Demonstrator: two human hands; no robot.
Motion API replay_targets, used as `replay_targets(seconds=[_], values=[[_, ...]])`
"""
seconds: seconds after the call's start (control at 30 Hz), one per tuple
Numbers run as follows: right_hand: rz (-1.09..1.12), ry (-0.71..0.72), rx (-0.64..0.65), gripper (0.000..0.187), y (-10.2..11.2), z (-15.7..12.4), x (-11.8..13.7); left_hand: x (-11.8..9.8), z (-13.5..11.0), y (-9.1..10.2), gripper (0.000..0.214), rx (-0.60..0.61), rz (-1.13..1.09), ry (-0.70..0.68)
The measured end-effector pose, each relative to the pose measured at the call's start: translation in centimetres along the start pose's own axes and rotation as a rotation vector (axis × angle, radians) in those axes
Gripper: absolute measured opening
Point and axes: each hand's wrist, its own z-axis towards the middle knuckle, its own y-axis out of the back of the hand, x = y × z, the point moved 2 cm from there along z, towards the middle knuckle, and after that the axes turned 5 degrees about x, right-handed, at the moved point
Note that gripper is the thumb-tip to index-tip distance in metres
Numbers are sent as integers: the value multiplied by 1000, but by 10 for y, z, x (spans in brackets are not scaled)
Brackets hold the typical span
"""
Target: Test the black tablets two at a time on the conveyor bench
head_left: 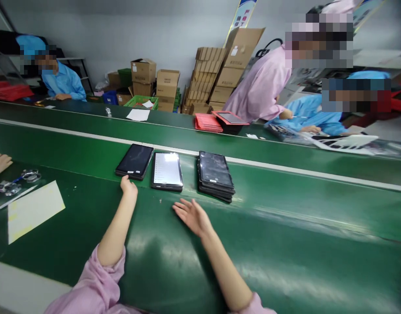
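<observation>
- The left hand (128, 185) sits at the near edge of the dark tablet (135, 160), left of frame centre. Its grip is loosely curled with the knuckles up. The view does not show whether the fingertips pinch the edge or only touch it.
- The right hand (191, 214) lies flat on the green table (285, 244), its grip spread and holding nothing. It is just below the lit tablet (167, 170).
- Handling the dark tablet well probably means taking it by its rim with the fingers off the glass. It should stay square to the lit tablet, which lies just beside it with a narrow gap between them.
- The free right hand seems well placed to steady the lit tablet if the dark one is nudged.
- Single tablets in the near row: two, one dark and one lit.
- Stack of tablets (215, 174) at frame centre: one pile, perhaps four or five deep; the layers blur together.
- White sheet (32, 209) at lower left: one.
- Red covers (207, 123) above centre: one pile, with one red-cased tablet beside it.
</observation>
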Motion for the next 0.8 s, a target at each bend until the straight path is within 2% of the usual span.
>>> replay_targets(seconds=[0.07,0.17,0.23,0.3,0.4,0.43,0.53,0.63,0.7,0.8], values=[[196,-51,-45,50,-23,22,-14,-8,17,9,44,-19,-77,64],[441,-39,-105,52,-44,57,-9,-11,30,12,36,7,-274,155],[535,8,-83,43,-49,76,0,-7,35,14,30,24,-455,260],[564,96,-27,26,-49,90,5,-4,38,19,25,32,-565,355],[553,209,48,3,-45,100,2,-2,39,26,21,100,-561,399],[551,222,66,7,-45,101,1,-2,38,27,19,137,-561,406],[546,232,120,20,-43,95,-4,0,30,29,25,245,-546,428],[499,231,177,28,-38,72,-11,3,14,35,36,359,-466,414],[388,223,229,30,-31,46,-21,4,-3,46,36,426,-393,388],[141,194,284,30,-13,-8,-46,4,-40,74,32,539,-261,402]])
